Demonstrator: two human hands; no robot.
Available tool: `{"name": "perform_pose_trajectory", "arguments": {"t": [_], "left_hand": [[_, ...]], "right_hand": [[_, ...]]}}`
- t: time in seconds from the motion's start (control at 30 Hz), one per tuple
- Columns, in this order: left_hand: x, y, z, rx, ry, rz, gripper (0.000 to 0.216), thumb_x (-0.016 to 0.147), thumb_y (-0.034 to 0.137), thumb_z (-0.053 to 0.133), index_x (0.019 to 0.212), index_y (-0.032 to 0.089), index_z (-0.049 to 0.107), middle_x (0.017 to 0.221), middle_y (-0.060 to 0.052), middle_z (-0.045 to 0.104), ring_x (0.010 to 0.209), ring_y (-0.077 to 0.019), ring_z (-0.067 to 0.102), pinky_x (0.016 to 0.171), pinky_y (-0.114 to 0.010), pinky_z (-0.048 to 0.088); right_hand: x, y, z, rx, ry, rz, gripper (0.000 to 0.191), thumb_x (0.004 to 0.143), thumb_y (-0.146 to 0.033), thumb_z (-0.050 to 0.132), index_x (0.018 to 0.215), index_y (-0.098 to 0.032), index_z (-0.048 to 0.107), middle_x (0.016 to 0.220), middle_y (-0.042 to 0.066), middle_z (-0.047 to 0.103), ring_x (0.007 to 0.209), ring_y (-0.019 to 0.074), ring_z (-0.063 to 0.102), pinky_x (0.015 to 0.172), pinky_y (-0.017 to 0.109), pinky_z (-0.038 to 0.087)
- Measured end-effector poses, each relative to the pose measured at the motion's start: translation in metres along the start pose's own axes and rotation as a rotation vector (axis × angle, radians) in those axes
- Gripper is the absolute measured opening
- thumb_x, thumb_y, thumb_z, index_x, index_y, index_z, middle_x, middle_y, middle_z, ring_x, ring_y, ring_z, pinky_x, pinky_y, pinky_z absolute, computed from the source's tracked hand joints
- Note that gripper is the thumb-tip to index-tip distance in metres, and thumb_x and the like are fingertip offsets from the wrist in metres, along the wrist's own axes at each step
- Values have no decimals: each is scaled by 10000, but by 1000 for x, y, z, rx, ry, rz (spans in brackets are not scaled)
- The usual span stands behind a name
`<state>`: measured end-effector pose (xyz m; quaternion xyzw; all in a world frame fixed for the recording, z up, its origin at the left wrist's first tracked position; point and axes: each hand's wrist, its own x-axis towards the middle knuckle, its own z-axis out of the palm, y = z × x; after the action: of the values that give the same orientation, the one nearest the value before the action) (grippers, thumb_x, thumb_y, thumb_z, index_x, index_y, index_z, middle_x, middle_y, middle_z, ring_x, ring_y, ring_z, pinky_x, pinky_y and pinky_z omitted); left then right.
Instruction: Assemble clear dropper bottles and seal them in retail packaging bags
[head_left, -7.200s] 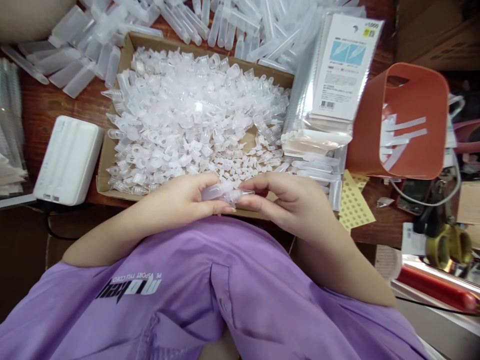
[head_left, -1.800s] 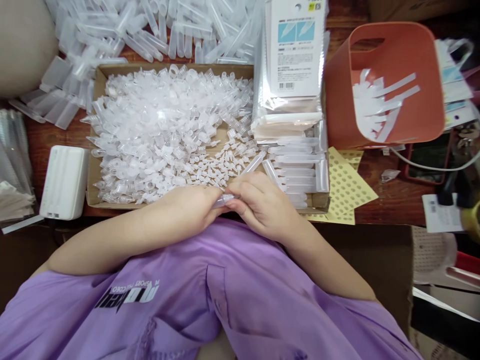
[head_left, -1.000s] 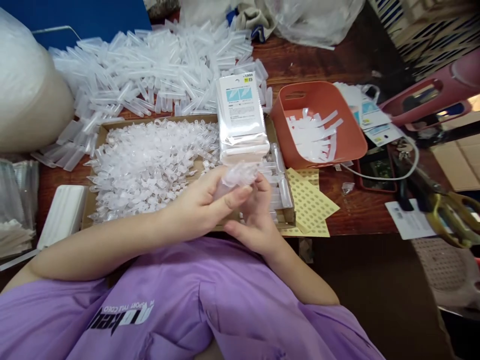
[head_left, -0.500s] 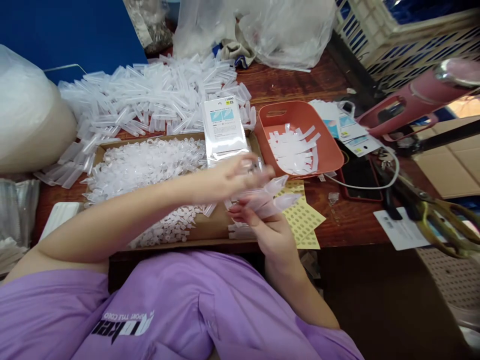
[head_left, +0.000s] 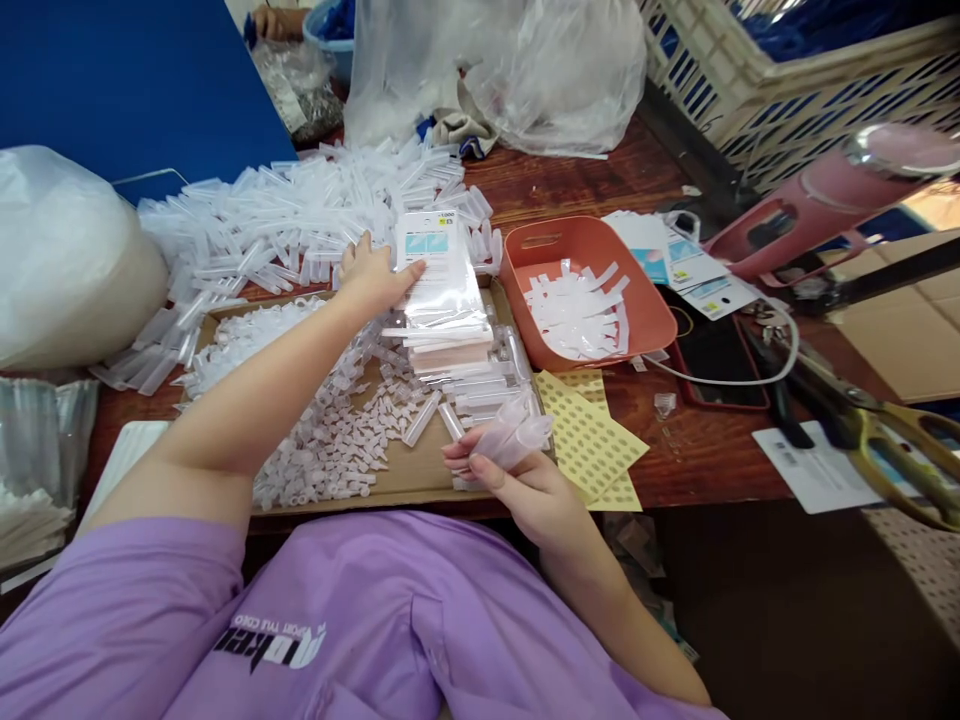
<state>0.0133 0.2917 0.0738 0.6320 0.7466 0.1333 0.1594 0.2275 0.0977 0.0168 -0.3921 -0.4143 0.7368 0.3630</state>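
My right hand [head_left: 529, 490] is closed around a small bunch of translucent pointed plastic pieces [head_left: 514, 432], held over the front right of the cardboard tray [head_left: 397, 480]. Farther off, my left hand [head_left: 375, 278] is stretched out with its fingers apart at the edge of a heap of clear plastic tubes [head_left: 300, 205]. Its thumb lies against or just over a stack of printed packets [head_left: 442, 280]; I cannot tell which. Small white plastic nozzles [head_left: 322, 440] fill the tray's left side. More clear tubes [head_left: 487, 400] lie in its right part.
An orange basket [head_left: 517, 300] holds white strips. Yellow sticker sheets [head_left: 592, 440] lie beside the tray. To the right are a phone [head_left: 720, 360], scissors [head_left: 892, 430] and a pink bottle [head_left: 802, 210]. A person's hand [head_left: 277, 22] shows at the back.
My left hand has moved from beside my right hand up and left to the tubes and packets. My right hand keeps its bunch, and the view has shifted slightly.
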Motion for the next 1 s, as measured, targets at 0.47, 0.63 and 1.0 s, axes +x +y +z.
{"name": "perform_pose_trajectory", "arguments": {"t": [0.47, 0.63, 1.0], "left_hand": [[-47, -13, -14, -867, 169, 126, 238, 940, 334, 527, 1119, 183, 488, 1160, -132, 678, 1071, -244, 672, 957, -420, 526], [-120, -16, -37, -1427, -113, 35, 149, 895, 201, 582, 1039, 193, 624, 1069, -44, 747, 1215, -253, 629, 1002, -396, 533], [-177, -64, -56, -1544, -274, -103, 388, 842, 71, 619, 1176, 267, 626, 1277, 1, 695, 1327, -287, 542, 1067, -475, 514]], "right_hand": [[-3, -15, 15, -39, -33, 14, 328, 829, -493, 699, 998, -215, 652, 998, 33, 703, 955, 162, 695, 951, 332, 534], [4, -21, 32, -118, -329, 131, 369, 843, -507, 676, 1025, -189, 632, 964, 40, 705, 913, 150, 679, 905, 320, 522], [16, -10, 65, 83, -536, 525, 415, 780, -466, 756, 999, -150, 597, 801, -11, 662, 736, 87, 675, 748, 227, 535]]}}
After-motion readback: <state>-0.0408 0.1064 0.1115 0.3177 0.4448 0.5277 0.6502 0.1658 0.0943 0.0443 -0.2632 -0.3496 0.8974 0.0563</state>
